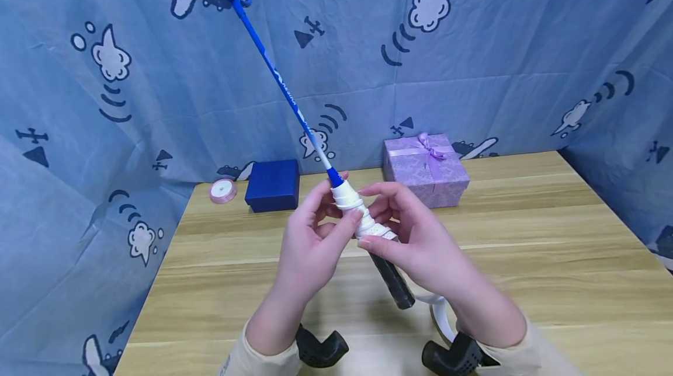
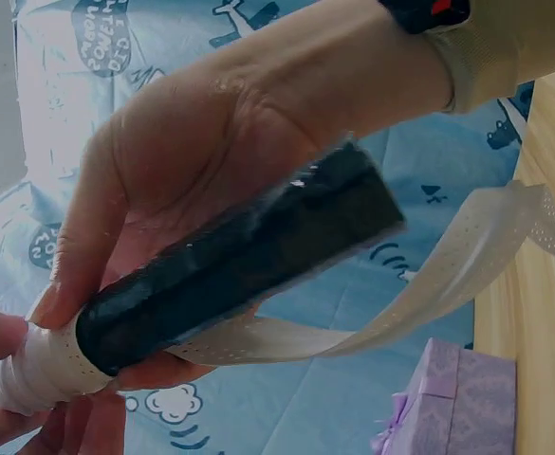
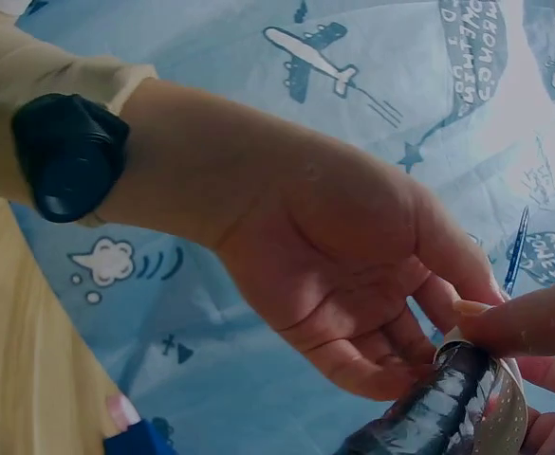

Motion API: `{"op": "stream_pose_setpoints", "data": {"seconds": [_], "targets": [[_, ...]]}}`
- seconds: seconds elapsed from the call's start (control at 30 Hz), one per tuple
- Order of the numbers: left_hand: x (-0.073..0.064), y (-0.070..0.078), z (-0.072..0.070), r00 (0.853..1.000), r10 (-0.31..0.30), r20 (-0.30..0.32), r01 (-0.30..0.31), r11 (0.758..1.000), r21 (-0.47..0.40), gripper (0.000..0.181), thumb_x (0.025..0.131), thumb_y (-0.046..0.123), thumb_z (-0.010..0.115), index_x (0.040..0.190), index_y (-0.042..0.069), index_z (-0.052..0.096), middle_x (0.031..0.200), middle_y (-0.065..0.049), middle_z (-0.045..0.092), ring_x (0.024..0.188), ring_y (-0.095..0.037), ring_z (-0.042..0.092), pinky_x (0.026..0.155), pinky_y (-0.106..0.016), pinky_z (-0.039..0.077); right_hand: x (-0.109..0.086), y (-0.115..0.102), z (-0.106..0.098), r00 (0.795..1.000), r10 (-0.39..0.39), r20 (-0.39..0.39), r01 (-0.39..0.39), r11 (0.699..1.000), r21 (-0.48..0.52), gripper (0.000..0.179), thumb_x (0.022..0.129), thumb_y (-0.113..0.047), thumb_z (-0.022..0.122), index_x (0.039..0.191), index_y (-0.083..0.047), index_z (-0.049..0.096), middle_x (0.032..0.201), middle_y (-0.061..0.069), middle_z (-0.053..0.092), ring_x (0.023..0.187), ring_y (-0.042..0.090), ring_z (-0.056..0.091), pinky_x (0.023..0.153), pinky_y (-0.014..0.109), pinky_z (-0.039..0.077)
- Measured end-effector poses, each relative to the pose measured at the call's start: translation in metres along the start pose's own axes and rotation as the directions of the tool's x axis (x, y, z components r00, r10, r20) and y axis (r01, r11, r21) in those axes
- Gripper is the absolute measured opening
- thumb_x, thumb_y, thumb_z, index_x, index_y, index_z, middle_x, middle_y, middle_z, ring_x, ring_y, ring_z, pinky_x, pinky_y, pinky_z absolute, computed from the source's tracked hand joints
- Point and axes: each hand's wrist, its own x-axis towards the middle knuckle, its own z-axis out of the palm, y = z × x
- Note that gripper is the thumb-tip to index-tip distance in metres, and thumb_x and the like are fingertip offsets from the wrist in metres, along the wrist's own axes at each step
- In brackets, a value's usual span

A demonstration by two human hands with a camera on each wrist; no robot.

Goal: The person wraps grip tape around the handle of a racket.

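Note:
A blue badminton racket (image 1: 278, 81) slants up to the left, its head partly outside the head view. White perforated grip tape (image 1: 347, 196) winds round the upper part of its black handle (image 1: 390, 279); the lower handle is bare of tape. My left hand (image 1: 315, 247) holds the wrapped part between thumb and fingers. At the lower edge of the wrapping, my right hand (image 1: 415, 236) pinches the tape against the handle. A loose length of tape (image 2: 429, 275) trails away from the handle in the left wrist view. In the right wrist view the handle's end (image 3: 419, 417) looks glossy.
On the wooden table (image 1: 526, 247), a dark blue box (image 1: 272, 186) stands at the back left beside a pink ribbon spool (image 1: 222, 191). A purple gift box (image 1: 426, 171) with a bow stands behind the right hand. Patterned blue cloth (image 1: 473, 61) hangs behind the table.

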Motion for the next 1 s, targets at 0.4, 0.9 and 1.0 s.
{"op": "stream_pose_setpoints", "data": {"seconds": [0.4,0.9,1.0], "targets": [[0.003,0.0,-0.012,0.993,0.08,0.088,-0.074,0.995,-0.067,0.053,0.098,0.0,0.063,0.149,0.009,0.054,0.128,-0.012,0.062,0.101,-0.026,0.058,0.077,-0.028,0.063,0.002,0.004,-0.001,0.989,-0.08,0.126,0.06,0.986,0.155,0.056,0.092,0.01,0.069,0.142,0.0,0.047,0.116,0.019,0.057,0.105,0.023,0.061,0.089,0.026,0.058],[0.006,-0.006,-0.015,0.965,0.2,0.169,-0.166,0.967,-0.195,0.058,0.099,-0.008,0.056,0.155,-0.001,0.041,0.149,-0.018,0.053,0.119,-0.025,0.057,0.098,-0.027,0.056,0.005,0.007,-0.01,0.978,-0.018,0.209,-0.043,0.958,0.284,0.065,0.091,0.01,0.069,0.148,0.006,0.036,0.12,0.021,0.058,0.101,0.021,0.067,0.087,0.03,0.062],[0.007,-0.006,-0.013,0.965,0.218,0.149,-0.189,0.964,-0.185,0.056,0.099,-0.009,0.055,0.153,-0.003,0.041,0.138,-0.026,0.058,0.116,-0.023,0.058,0.095,-0.026,0.055,0.005,0.008,-0.01,0.98,-0.024,0.198,-0.035,0.957,0.29,0.066,0.091,0.01,0.069,0.148,0.005,0.036,0.119,0.02,0.058,0.1,0.022,0.068,0.086,0.031,0.062]]}}
